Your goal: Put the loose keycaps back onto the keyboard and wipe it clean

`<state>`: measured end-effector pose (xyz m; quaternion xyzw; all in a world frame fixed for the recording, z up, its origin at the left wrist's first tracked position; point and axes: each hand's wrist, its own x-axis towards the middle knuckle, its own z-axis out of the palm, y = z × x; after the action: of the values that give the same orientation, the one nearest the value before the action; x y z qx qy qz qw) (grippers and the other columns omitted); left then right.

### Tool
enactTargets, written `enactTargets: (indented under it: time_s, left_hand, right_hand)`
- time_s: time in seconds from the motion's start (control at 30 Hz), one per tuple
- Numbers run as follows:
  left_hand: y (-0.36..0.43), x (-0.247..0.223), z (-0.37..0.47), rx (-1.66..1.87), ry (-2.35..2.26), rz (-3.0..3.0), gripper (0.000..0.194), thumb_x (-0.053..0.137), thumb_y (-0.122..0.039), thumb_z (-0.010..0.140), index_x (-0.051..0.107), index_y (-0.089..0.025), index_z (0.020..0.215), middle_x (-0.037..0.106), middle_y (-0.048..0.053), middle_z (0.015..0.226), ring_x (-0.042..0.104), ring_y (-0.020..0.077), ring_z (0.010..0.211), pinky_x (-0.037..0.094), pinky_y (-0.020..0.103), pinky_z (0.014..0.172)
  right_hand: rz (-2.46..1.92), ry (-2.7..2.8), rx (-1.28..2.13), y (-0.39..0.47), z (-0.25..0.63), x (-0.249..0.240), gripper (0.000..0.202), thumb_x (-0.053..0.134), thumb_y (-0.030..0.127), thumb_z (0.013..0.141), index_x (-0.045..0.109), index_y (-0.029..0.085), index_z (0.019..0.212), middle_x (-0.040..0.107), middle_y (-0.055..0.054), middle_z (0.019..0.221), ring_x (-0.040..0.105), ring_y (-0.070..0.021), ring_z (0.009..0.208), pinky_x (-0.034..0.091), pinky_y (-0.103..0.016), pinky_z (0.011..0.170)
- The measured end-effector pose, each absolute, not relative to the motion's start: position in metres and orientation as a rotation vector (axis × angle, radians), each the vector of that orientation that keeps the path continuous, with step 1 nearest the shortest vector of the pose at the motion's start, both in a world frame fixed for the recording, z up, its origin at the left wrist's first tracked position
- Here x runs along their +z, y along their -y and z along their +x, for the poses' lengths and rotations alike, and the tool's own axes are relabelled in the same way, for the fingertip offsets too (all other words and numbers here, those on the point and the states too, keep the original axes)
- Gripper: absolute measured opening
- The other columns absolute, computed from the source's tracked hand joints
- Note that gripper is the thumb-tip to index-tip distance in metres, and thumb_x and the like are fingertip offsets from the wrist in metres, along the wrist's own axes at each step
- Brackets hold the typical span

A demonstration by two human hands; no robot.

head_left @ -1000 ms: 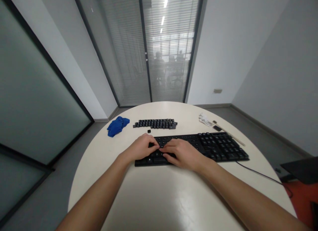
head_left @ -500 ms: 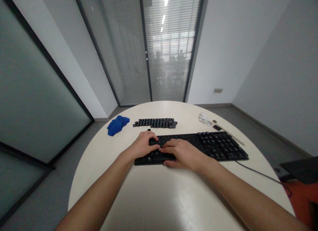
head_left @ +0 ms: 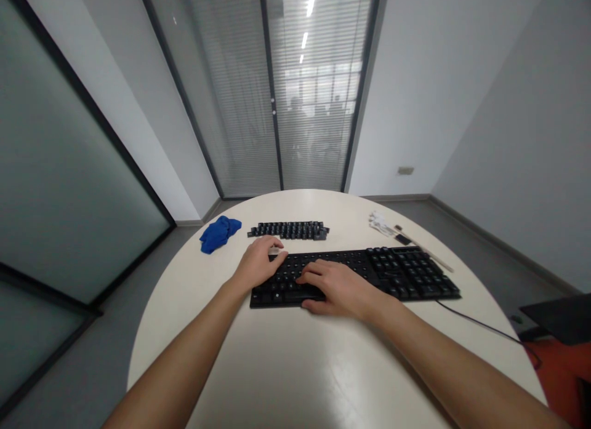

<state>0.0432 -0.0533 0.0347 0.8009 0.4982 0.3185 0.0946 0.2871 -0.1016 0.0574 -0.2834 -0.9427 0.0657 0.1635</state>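
A black keyboard (head_left: 286,295) lies on the round table, its left section stripped of most keycaps. My left hand (head_left: 259,263) is over its far left corner, thumb and forefinger apart, with a pale gap between them. My right hand (head_left: 339,284) grips the keyboard's middle, fingertips curled on top and thumb along the near edge. What lies under its palm is hidden. Beyond the keyboard, loose black keycaps (head_left: 295,230) sit in rows close to my left fingers.
A crumpled blue cloth (head_left: 219,234) is at the table's (head_left: 286,367) left. To the far right are white items (head_left: 379,223), a small black piece (head_left: 403,239) and a thin pale stick (head_left: 429,252). The keyboard's cable (head_left: 480,322) runs off the right edge.
My left hand has moved left and slightly away from my right fingers, and its thumb and forefinger now cover where a lone keycap showed behind the keyboard. My right hand stays almost still.
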Motion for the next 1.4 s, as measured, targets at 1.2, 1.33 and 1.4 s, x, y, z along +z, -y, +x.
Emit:
enactTargets:
  time_s: [1.2,1.33,1.4]
  left_hand:
    - [0.038,0.041,0.031,1.13,-1.477,1.717,0.028,0.072,-0.041,0.078,0.079,-0.016,0.089,0.079,0.01,0.092,0.072,0.0259,0.088,0.053,0.037,0.085]
    - [0.054,0.054,0.05,1.071,-1.249,1.562,0.034,0.08,-0.046,0.073,0.077,-0.016,0.088,0.078,0.009,0.088,0.072,0.024,0.086,0.054,0.037,0.085]
    - [0.06,0.057,0.056,1.036,-1.174,1.488,0.037,0.083,-0.047,0.071,0.076,-0.016,0.091,0.078,0.009,0.091,0.072,0.0226,0.086,0.056,0.036,0.083]
  right_hand:
    - [-0.941,2.611,0.167,0.102,0.284,0.06,0.028,0.057,0.04,0.098,0.068,0.02,0.114,0.074,-0.008,0.102,0.069,-0.0247,0.093,0.052,-0.038,0.084]
    - [-1.031,2.393,0.055,0.1,0.284,0.055,0.025,0.06,0.035,0.097,0.065,0.02,0.117,0.074,-0.008,0.105,0.069,-0.0251,0.095,0.05,-0.039,0.087]
    - [-1.048,2.287,0.027,0.099,0.285,0.054,0.028,0.065,0.034,0.094,0.064,0.02,0.118,0.074,-0.007,0.101,0.068,-0.0243,0.091,0.051,-0.038,0.085]
